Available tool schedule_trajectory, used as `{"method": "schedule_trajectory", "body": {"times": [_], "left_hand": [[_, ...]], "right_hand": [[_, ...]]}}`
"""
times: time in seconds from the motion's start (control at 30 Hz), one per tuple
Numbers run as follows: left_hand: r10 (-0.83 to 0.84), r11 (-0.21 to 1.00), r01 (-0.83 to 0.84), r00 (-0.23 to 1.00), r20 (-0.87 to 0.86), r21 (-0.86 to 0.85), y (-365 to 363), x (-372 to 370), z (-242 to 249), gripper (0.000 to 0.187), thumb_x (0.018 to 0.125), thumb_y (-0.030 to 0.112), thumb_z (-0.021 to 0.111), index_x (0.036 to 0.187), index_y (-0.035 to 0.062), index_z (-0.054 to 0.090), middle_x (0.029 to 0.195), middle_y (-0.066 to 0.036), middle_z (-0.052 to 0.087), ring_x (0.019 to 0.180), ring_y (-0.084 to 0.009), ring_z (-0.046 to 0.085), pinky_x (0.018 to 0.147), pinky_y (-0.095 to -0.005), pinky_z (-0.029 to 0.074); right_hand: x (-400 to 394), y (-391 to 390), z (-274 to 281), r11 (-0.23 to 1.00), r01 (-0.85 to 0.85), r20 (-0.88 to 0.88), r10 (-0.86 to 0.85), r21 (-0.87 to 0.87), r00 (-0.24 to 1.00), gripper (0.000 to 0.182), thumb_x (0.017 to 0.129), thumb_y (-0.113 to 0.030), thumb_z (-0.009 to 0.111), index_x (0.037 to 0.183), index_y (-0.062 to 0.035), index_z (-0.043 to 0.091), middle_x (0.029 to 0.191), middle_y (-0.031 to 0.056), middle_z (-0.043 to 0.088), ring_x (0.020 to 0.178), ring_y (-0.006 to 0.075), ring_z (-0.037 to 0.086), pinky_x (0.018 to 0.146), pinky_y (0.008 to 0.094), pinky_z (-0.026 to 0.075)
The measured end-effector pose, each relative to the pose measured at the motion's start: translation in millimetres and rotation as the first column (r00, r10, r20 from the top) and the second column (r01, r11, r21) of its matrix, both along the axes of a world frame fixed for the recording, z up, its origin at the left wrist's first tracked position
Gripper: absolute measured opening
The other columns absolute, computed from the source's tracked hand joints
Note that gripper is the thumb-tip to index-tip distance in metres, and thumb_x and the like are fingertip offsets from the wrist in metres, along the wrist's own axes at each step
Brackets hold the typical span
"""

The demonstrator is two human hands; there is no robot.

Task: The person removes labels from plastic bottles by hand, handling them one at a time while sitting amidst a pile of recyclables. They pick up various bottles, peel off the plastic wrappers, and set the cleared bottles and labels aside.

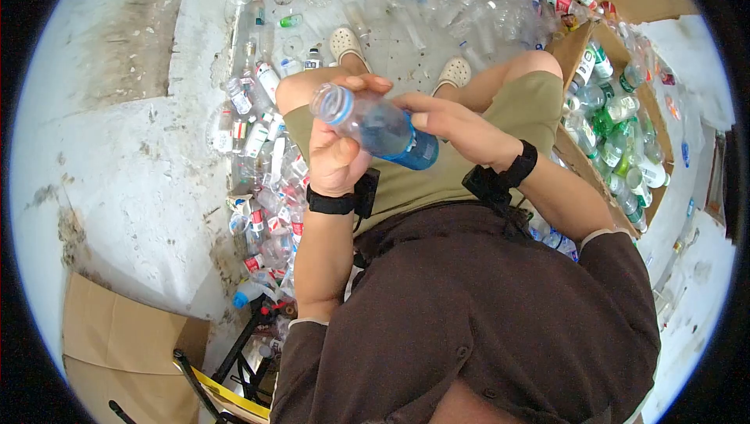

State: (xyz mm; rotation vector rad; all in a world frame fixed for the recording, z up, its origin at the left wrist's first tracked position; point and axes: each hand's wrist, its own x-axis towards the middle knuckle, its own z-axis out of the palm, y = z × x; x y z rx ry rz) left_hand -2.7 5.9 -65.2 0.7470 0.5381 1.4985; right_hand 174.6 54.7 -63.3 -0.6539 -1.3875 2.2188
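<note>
One clear cylindrical plastic bottle [370, 122] with a glossy blue label [422, 151], its lettering unreadable, tilts above olive cloth shorts [525, 115], left hand [334, 149] clamped near its open neck [333, 102], right hand [467, 128] gripping around the label.

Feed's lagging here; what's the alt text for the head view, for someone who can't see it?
The left hand holds a clear, capless bottle near its neck while the right hand touches its blue label. Loose bottles litter the floor, with more in a cardboard box at right.
</note>
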Motion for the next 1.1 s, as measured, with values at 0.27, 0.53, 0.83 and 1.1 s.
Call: {"method": "schedule_trajectory", "body": {"times": [0.27,0.53,0.83,1.1], "left_hand": [[0.099,0.991,-0.105,0.992,-0.074,-0.088,6,9,6,0.082,0.077,0.038,0.071,0.139,0.007,0.028,0.139,-0.018,0.034,0.123,-0.0284,0.041,0.102,-0.0411,0.032],[0.065,0.984,-0.135,0.882,-0.466,-0.117,-4,25,-6,0.065,0.081,0.003,0.059,0.136,0.0039,0.026,0.124,-0.01,0.046,0.113,-0.02,0.048,0.098,-0.0342,0.037],[0.055,0.99,-0.102,0.916,-0.397,-0.096,0,21,-8,0.062,0.075,-0.002,0.054,0.133,0.003,0.032,0.12,-0.008,0.047,0.11,-0.0173,0.048,0.097,-0.033,0.037],[0.099,0.981,-0.16,0.894,-0.437,-0.106,-7,21,-25,0.058,0.076,0.0,0.055,0.131,0.0016,0.037,0.12,-0.007,0.047,0.11,-0.0161,0.047,0.098,-0.0321,0.036]], "right_hand": [[-3,3,-11,0.995,0.073,0.009,-0.072,-0.066,0.997,0.041,0.091,-0.019,0.044,0.128,0.0,0.043,0.11,0.0085,0.054,0.106,0.0141,0.048,0.094,0.0281,0.037],[-13,-11,-3,0.93,0.309,0.048,-0.324,0.198,0.945,0.043,0.089,-0.01,0.047,0.129,0.0005,0.038,0.112,0.0086,0.051,0.104,0.0145,0.048,0.09,0.0288,0.04],[-18,-10,-5,0.936,0.325,-0.012,-0.326,0.134,0.945,0.043,0.082,-0.003,0.04,0.125,-0.0004,0.04,0.112,0.0081,0.051,0.106,0.0148,0.046,0.093,0.029,0.038],[-30,-15,-10,0.901,0.41,0.056,-0.421,0.139,0.905,0.042,0.078,0.0,0.037,0.119,-0.0007,0.045,0.108,0.0073,0.054,0.102,0.0153,0.049,0.091,0.0288,0.04]]}}
